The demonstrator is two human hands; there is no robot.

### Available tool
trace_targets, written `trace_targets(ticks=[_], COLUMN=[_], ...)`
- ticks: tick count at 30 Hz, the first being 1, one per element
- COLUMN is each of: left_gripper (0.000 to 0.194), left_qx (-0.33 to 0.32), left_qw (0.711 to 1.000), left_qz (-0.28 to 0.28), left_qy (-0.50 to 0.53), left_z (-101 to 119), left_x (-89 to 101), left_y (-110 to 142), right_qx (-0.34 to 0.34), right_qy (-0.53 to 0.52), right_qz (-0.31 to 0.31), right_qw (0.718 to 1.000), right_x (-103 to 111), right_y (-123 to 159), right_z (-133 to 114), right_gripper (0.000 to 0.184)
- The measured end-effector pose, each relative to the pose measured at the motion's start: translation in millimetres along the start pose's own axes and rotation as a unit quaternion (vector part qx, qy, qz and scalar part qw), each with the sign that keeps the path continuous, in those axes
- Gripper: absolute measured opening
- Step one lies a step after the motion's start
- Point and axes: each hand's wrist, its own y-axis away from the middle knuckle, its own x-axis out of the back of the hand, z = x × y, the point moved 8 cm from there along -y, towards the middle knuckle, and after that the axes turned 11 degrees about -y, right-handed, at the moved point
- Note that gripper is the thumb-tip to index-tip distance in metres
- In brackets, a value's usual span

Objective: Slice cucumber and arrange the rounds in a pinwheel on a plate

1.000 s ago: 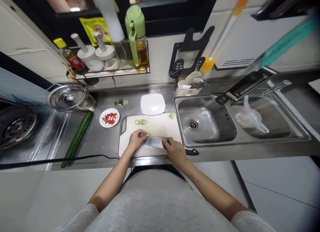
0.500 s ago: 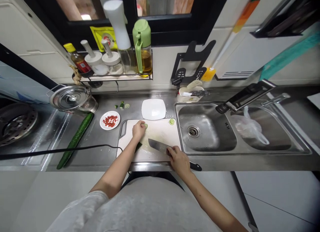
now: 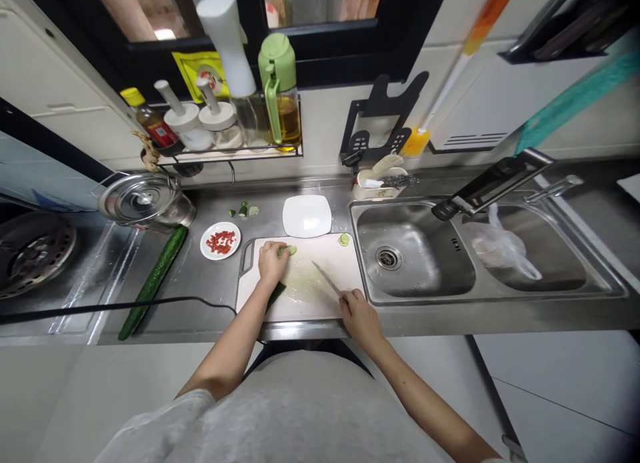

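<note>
My left hand [image 3: 271, 263] is on the upper left part of the white cutting board [image 3: 320, 306], its fingers closed on pale green cucumber slices [image 3: 291, 250]. Beneath my left wrist lies a dark green piece of cucumber [image 3: 277, 294], partly hidden by the arm. My right hand [image 3: 361, 318] grips a kitchen knife [image 3: 326, 278] over the board's right side. The blade points up and left, seen nearly edge-on, apart from the slices. A few more cucumber slices [image 3: 344, 239] rest at the board's upper right corner.
Behind the board is a white square plate [image 3: 307, 216]. To the left are a small plate [image 3: 204, 248] of chopped red pieces, a whole cucumber [image 3: 153, 283], a black cable [image 3: 165, 302] and a steel pot [image 3: 145, 198]. A double sink [image 3: 420, 253] adjoins on the right.
The knife has turned from showing its broad side to nearly edge-on. My left hand has shifted slightly left, and more of the slices show beside its fingertips.
</note>
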Motion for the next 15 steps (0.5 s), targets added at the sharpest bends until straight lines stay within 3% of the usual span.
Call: trace_targets(ticks=[4, 9, 15], left_gripper=[0.023, 0.025, 0.029], left_qx=[-0.016, -0.074, -0.120], left_qw=[0.999, 0.996, 0.991], left_qz=[-0.028, -0.036, -0.050], left_qy=[0.021, -0.018, -0.030], left_z=[-18.1, -34.8, -40.3], left_x=[17.2, 29.5, 21.7], left_y=[37.9, 91.2, 105.5], right_qx=[-0.004, 0.011, 0.057], right_qy=[-0.057, -0.048, 0.016], right_qz=[-0.048, -0.138, -0.196], right_qw=[0.997, 0.989, 0.979], right_x=[-5.0, -16.6, -30.4], right_y=[-8.7, -12.3, -9.5], right_z=[-8.6, -31.6, -63.3], right_gripper=[0.026, 0.026, 0.028])
